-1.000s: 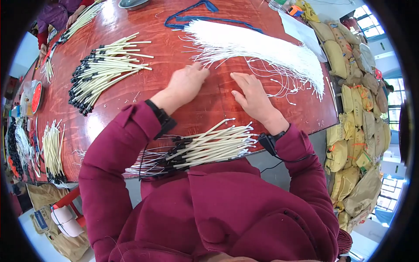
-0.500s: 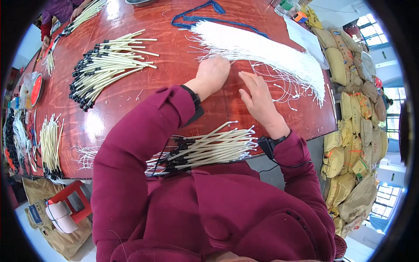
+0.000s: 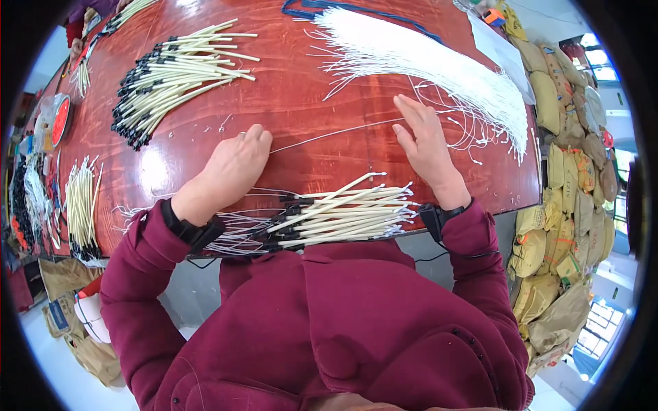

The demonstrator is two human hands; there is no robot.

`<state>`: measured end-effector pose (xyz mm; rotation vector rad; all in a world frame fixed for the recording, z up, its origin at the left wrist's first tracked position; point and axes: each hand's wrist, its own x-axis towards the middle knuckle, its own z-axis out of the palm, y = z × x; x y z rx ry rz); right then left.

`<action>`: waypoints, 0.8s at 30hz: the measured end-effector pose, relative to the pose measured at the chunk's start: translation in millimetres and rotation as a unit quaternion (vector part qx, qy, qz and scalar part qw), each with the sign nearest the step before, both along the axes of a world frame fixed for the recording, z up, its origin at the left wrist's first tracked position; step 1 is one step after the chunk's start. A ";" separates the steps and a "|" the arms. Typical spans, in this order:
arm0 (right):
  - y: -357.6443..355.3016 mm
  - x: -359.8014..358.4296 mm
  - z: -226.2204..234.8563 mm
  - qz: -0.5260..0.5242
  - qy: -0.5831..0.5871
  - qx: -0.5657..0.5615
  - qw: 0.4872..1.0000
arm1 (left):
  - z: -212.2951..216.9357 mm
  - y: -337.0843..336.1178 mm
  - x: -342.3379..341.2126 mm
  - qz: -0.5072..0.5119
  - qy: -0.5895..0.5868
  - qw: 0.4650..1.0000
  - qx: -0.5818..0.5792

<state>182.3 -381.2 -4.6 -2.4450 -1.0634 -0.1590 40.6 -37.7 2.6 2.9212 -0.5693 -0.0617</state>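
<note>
A single thin white cord (image 3: 336, 134) stretches across the red table between my hands. Its left end is pinched in the closed fingers of my left hand (image 3: 236, 166). At its other end my right hand (image 3: 426, 145) is open, thumb and fingers apart; the cord runs to the fingertips, where contact is hard to make out. Beyond my right hand lies a thick bundle of white cords (image 3: 425, 61), loose strands curling from its near side. Close to my body is a pile of cream tubes (image 3: 349, 218) with black ends, thin cords trailing left from it.
A large fan of cream tubes with black ends (image 3: 185, 75) lies at the far left, and a smaller bunch (image 3: 82, 212) at the left edge. A blue strip (image 3: 384, 12) lies behind the cords. Stacked sacks (image 3: 548, 226) line the right side. Another person's hand (image 3: 77, 48) shows at far left.
My left hand has drawn back and left from the bundle, pulling one cord out across the table. My right hand has shifted slightly right. The view has tilted a little.
</note>
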 end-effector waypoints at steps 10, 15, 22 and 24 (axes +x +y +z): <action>4.6 -20.3 -5.4 0.086 -0.034 -0.091 0.992 | 2.3 22.3 -24.3 0.074 0.019 0.995 -0.059; 7.8 -11.7 -3.6 0.097 0.001 -0.083 0.992 | 0.1 25.4 -16.1 0.160 0.058 0.956 -0.240; 5.1 -13.0 -8.1 0.095 0.007 -0.065 0.993 | -16.7 34.5 -8.3 0.216 0.054 0.945 -0.239; 6.8 -11.7 -10.9 0.090 0.005 -0.070 0.993 | -5.8 36.4 -1.0 0.240 0.053 0.952 -0.181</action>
